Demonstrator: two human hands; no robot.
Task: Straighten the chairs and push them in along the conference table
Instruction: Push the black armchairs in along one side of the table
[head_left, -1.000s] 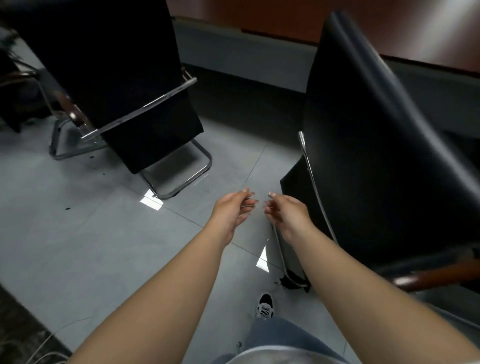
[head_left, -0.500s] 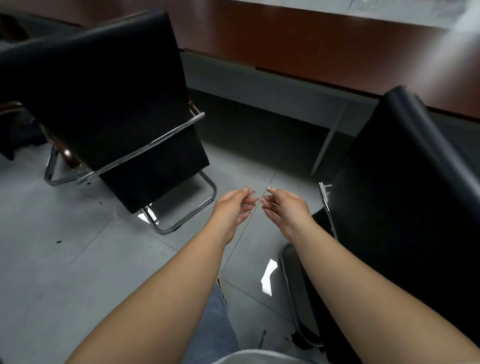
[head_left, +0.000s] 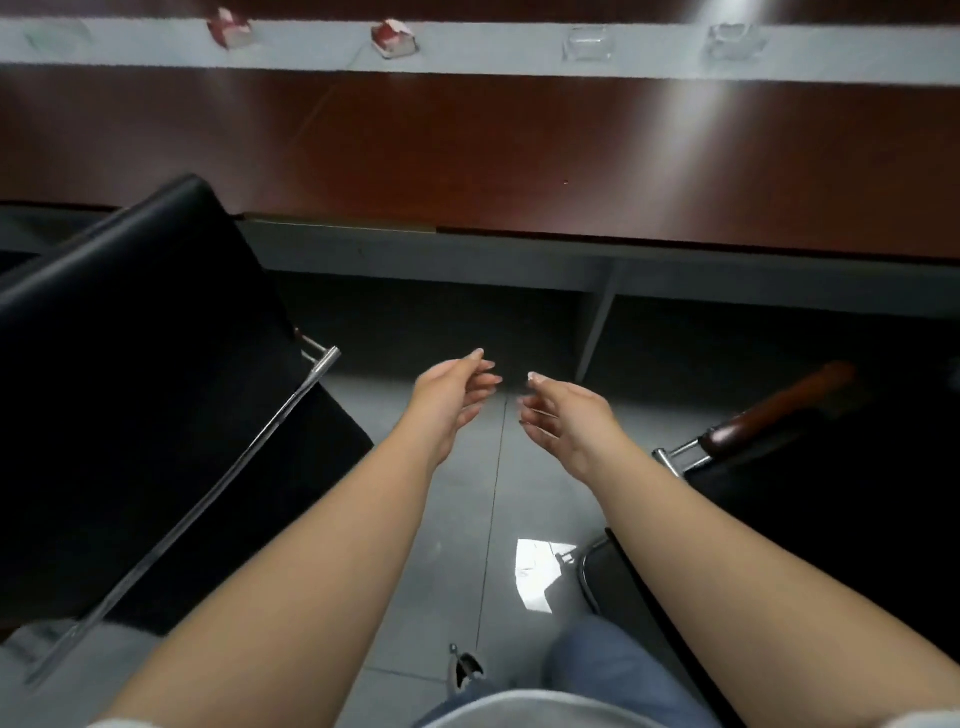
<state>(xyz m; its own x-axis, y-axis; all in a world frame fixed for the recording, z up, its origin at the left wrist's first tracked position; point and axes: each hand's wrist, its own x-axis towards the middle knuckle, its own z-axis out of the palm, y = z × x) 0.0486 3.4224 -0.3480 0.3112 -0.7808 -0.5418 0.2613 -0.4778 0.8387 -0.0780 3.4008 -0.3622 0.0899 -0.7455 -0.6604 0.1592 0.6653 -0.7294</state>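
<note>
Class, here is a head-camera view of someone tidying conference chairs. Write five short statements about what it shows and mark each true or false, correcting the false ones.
1. Both hands are empty. True: the left hand and right hand hang over the floor with relaxed fingers.
2. The left hand grips the black chair on the left. False: it is apart from that chair.
3. A chair stands on each side of the person. True: the chair on the right has a wooden armrest.
4. The conference table is white all over. False: the conference table is reddish-brown, with a pale strip along its far side.
5. The person stands between the chairs, facing the table. True.
</note>
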